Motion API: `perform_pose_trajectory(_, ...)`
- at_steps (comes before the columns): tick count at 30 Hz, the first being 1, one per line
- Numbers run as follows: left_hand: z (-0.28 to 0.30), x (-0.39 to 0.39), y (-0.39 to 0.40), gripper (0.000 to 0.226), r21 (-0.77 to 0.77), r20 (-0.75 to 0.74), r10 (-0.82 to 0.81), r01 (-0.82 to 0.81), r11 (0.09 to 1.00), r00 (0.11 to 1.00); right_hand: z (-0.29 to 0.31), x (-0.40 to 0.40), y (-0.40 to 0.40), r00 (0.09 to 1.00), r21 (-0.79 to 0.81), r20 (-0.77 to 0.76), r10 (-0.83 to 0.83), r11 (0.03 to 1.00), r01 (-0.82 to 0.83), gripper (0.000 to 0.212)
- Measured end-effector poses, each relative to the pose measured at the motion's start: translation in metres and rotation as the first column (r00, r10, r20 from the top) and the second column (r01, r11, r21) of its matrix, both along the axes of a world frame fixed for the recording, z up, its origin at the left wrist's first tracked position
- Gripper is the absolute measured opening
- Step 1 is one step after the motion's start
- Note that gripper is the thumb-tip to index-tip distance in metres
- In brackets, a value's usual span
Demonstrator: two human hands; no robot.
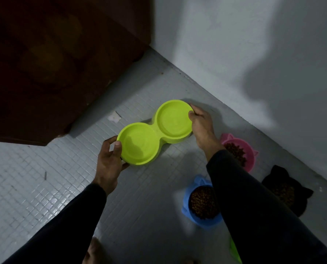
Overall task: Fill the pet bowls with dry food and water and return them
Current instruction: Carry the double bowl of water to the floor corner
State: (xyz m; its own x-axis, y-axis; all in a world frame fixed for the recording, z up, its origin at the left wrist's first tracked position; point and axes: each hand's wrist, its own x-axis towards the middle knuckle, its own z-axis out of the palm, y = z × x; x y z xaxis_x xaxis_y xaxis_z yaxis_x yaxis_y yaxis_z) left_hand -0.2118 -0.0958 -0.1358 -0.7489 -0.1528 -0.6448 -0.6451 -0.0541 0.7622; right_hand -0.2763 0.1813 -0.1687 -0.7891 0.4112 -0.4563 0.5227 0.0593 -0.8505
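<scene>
Both hands hold the green double bowl [155,132], one at each end; the left hand [109,160] is the near grip, thumb pressed over the near rim with fingers curled beneath; the right hand [201,123] is the far grip, fingers hooked over the far rim. The bowl sits low over the tiled floor [44,187], slightly tilted; whether its base touches the floor cannot be told. Both wells look shallow and glossy; whether they hold water cannot be judged with confidence in this light.

Hazards, as judged: if the wells carry water, the tilt between the two grips could send it over the low rim onto the tiles, leaving a slick patch beside the bare foot [95,252] at the lower edge; uneven lowering by one grip would cause it. The right sleeve [254,197] passes directly over the blue bowl [198,201] and close past the pink bowl [238,152]; a careless withdrawal of that arm could clip a rim and scatter kibble. Setting the double bowl too far toward the right grip would crowd the pink bowl, which lies just beside that wrist.

Count: one green double bowl, two wells; three single cat-eared bowls with kibble, namely one pink, one blue, and one black bowl [286,189] beyond the right forearm by the wall [254,44]; one dark wooden door [54,63] beyond the left grip; one green object [235,250] at the lower edge, unidentified.
</scene>
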Motion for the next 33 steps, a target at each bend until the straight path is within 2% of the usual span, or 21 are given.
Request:
perform_pose_trajectory(6, -0.011, 0.012, -0.002, 0.027, -0.020, 0.010, 0.024, -0.024, 1.000, 1.000, -0.007, 0.002, 0.001, 0.999, 0.086, -0.032, 0.036, 0.996, -0.033, 0.028)
perform_pose_trajectory(18, -0.022, 0.021, -0.006, 0.013, -0.049, 0.018, 0.030, -0.029, 0.998, 0.999, -0.016, 0.002, 0.000, 0.964, 0.263, 0.045, 0.263, 0.927, -0.266, 0.048)
perform_pose_trajectory(21, -0.023, 0.022, -0.003, 0.012, -0.062, 0.017, 0.034, -0.033, 0.998, 0.999, -0.013, 0.000, 0.000, 0.953, 0.270, 0.054, 0.298, 0.914, -0.302, 0.043)
perform_pose_trajectory(27, -0.025, 0.024, -0.001, 0.011, -0.091, -0.023, 0.010, -0.012, 0.996, 1.000, -0.020, -0.001, 0.000, 0.940, 0.276, 0.070, 0.334, 0.899, -0.340, 0.048)
perform_pose_trajectory(33, -0.031, 0.022, -0.003, 0.009, -0.115, -0.002, 0.010, -0.010, 0.993, 1.000, -0.017, -0.001, 0.000, 0.932, 0.280, 0.075, 0.355, 0.889, -0.361, 0.049)
